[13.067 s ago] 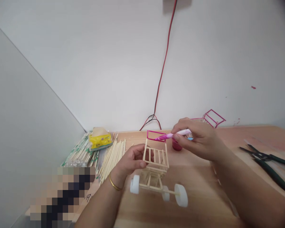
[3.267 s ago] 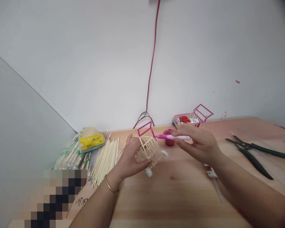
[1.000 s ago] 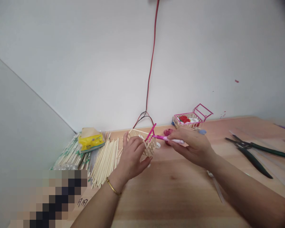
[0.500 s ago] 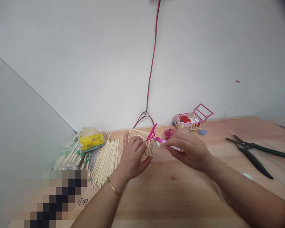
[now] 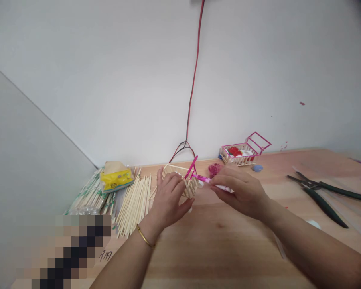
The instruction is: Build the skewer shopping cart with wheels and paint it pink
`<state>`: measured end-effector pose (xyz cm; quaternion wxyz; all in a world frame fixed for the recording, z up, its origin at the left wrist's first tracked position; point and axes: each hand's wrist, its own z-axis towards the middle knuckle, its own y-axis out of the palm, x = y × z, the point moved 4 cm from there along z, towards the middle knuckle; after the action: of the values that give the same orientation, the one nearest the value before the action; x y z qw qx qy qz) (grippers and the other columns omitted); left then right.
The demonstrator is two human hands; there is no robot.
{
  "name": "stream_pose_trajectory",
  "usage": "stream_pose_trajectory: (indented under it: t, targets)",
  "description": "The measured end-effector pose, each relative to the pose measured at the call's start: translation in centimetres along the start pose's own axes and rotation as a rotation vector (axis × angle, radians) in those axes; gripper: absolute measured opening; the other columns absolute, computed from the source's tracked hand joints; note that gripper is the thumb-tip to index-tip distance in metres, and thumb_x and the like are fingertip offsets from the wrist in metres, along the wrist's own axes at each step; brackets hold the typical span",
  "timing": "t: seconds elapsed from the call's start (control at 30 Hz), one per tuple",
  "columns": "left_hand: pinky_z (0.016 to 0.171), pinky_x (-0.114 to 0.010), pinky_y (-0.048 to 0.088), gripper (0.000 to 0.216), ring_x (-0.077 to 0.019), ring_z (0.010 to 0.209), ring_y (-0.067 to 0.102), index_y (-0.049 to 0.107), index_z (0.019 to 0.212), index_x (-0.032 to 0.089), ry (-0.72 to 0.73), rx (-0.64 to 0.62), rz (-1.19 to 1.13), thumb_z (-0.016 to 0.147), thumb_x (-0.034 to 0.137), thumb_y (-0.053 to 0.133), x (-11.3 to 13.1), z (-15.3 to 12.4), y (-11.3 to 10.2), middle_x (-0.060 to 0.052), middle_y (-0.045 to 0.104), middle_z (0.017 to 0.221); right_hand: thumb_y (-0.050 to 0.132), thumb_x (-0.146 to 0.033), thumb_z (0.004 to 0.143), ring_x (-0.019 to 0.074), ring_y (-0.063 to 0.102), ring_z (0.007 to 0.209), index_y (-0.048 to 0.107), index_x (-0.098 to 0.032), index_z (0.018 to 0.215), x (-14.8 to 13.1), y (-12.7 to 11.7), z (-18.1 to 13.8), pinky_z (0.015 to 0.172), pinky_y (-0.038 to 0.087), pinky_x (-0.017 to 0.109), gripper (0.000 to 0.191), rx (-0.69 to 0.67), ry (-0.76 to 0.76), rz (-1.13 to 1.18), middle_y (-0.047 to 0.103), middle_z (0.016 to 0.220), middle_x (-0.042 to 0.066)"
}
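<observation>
Above the middle of the wooden table (image 5: 216,241), we held a small stick cart (image 5: 190,186) in our left hand (image 5: 168,200), fingers curled round its body and clamped on it, clear of the wood. Our right hand (image 5: 242,192) was pinched shut on a pink pen (image 5: 205,179), held just beside the cart.

Behind the hands, the table ended at a white wall (image 5: 108,80), down which a red and black wire (image 5: 194,80) ran to the tabletop. On our left a grey panel (image 5: 18,160) closed that side in. A spread of loose bamboo sticks (image 5: 135,198) and a yellow tissue pack (image 5: 116,177) filled the corner there, near our left hand. To the right lay green-handled pliers (image 5: 321,194), well apart from our right hand. A second cart with a pink rim (image 5: 242,154), a red paint pot (image 5: 214,168) and a small blue lump (image 5: 256,167) sat near the wall behind the right hand. Bare wood stretched in front of both hands and under our forearms towards us.

We held the pen nearly level, its long axis running left to right, with the tip pointing left and a little upward. The tip met the foot of the cart's pink handle (image 5: 191,166). The cart was tipped over, and its handle slanted up and to the right. We could not tell which way its wheels faced.
</observation>
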<state>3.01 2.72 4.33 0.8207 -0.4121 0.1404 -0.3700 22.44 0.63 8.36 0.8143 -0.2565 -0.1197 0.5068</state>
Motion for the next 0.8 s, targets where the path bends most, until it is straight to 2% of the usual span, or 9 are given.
stream_pose_trajectory:
  t: [0.1, 0.23, 0.47, 0.67, 0.8]
  targets:
    - [0.116, -0.06, 0.015, 0.019, -0.0238, 0.107, 0.056, 0.057, 0.094, 0.021, -0.001, 0.01, -0.002, 0.08, 0.03, 0.066, 0.0, 0.0, -0.1, -0.005, 0.066, 0.097, 0.058, -0.012, 0.088, 0.0151, 0.059, 0.07, 0.059, -0.022, 0.099, -0.1, 0.1, -0.1, 0.069, 0.046, 0.03, 0.015, -0.017, 0.001, 0.036, 0.066, 0.077, 0.002]
    - [0.117, -0.06, 0.014, 0.019, -0.0241, 0.108, 0.056, 0.057, 0.094, 0.021, 0.001, 0.006, -0.003, 0.08, 0.03, 0.066, 0.0, 0.0, 0.0, -0.005, 0.066, 0.096, 0.058, -0.013, 0.088, 0.0156, 0.059, 0.071, 0.059, -0.022, 0.1, -0.1, 0.0, -0.2, 0.07, 0.048, 0.031, 0.016, 0.024, 0.022, 0.03, 0.066, 0.077, 0.002]
    - [0.117, -0.06, 0.015, 0.02, -0.0241, 0.108, 0.056, 0.057, 0.096, 0.021, -0.005, 0.005, 0.003, 0.081, 0.03, 0.065, 0.0, 0.0, 0.1, -0.005, 0.066, 0.097, 0.059, -0.011, 0.087, 0.0144, 0.057, 0.068, 0.058, -0.02, 0.1, -0.9, 0.1, 0.0, 0.065, 0.047, 0.029, 0.016, -0.023, -0.009, 0.112, 0.063, 0.077, 0.003]
    - [0.117, -0.059, 0.015, 0.018, -0.0236, 0.107, 0.055, 0.055, 0.092, 0.02, 0.001, 0.0, -0.007, 0.082, 0.031, 0.065, -0.1, 0.0, 0.2, -0.005, 0.064, 0.096, 0.06, -0.011, 0.087, 0.0155, 0.058, 0.071, 0.058, -0.021, 0.1, 0.1, 0.1, -0.2, 0.068, 0.047, 0.031, 0.017, 0.01, 0.022, 0.024, 0.065, 0.078, 0.003]
    - [0.117, -0.059, 0.016, 0.019, -0.0231, 0.106, 0.055, 0.054, 0.092, 0.02, 0.005, 0.005, -0.015, 0.081, 0.031, 0.065, -0.1, -0.1, 0.2, -0.005, 0.064, 0.096, 0.061, -0.009, 0.086, 0.0159, 0.058, 0.072, 0.058, -0.021, 0.099, 0.0, 0.1, -0.3, 0.068, 0.047, 0.031, 0.018, -0.005, 0.014, 0.048, 0.064, 0.078, 0.003]
